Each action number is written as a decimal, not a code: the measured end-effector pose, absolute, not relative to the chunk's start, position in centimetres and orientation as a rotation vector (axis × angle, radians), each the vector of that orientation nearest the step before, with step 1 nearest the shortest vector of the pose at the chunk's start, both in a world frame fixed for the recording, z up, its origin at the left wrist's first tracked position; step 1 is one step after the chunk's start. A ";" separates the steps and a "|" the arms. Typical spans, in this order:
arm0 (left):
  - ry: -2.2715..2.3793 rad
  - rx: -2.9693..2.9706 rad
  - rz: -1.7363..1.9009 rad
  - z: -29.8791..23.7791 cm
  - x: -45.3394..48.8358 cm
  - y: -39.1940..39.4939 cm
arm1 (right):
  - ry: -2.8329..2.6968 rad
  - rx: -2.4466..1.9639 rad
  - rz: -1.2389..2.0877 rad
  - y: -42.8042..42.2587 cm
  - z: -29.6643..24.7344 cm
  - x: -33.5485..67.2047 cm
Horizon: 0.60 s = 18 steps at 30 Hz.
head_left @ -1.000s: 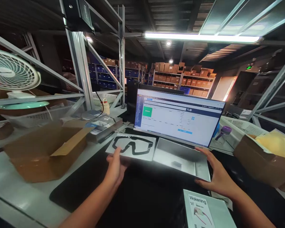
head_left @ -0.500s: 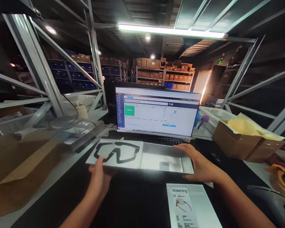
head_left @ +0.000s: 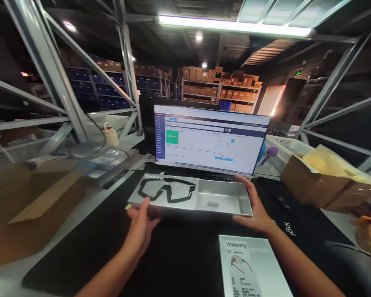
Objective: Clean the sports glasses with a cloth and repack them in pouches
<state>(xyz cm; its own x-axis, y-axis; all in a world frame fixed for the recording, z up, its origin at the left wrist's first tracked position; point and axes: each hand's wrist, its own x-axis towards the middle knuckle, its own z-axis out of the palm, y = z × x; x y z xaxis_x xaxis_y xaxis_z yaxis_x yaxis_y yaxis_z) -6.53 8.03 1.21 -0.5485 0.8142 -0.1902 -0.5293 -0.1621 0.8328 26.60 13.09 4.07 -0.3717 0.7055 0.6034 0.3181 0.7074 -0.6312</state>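
An open grey "Wakening" box (head_left: 225, 197) is held in front of the monitor (head_left: 210, 138). Its left half carries a white card with a black goggle outline (head_left: 165, 190); its right half is a hollow tray. My left hand (head_left: 140, 220) grips the box's near left edge, thumb on top. My right hand (head_left: 255, 208) holds the right end, fingers wrapped round the corner. A second white "Wakening" box (head_left: 250, 266) printed with glasses lies near me on the black desk mat (head_left: 179, 251).
An open brown carton (head_left: 34, 202) stands at the left, another carton with yellow padding (head_left: 327, 181) at the right. A keyboard (head_left: 200, 176) sits under the monitor. Metal racking (head_left: 58, 82) frames both sides. A purple-capped bottle (head_left: 270, 154) stands right of the screen.
The view has swung right, away from the fan at the left. Both hands have kept hold of the open box, and it now sits slightly higher and tilted more level.
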 end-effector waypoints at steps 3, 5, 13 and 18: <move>1.133 0.446 1.889 1.1 -6.2 7.8 | -1.937 -0.716 0.549 13.4 3.2 24.8; 1.135 0.532 1.911 0.5 -6.5 8.1 | -1.955 -0.691 0.633 13.8 3.0 23.6; 1.093 0.644 1.677 -3.0 -5.1 9.2 | -2.079 -0.675 0.846 15.4 4.2 20.5; 1.256 0.767 1.464 -2.9 -3.3 9.7 | -2.081 -0.725 0.647 14.7 8.4 24.7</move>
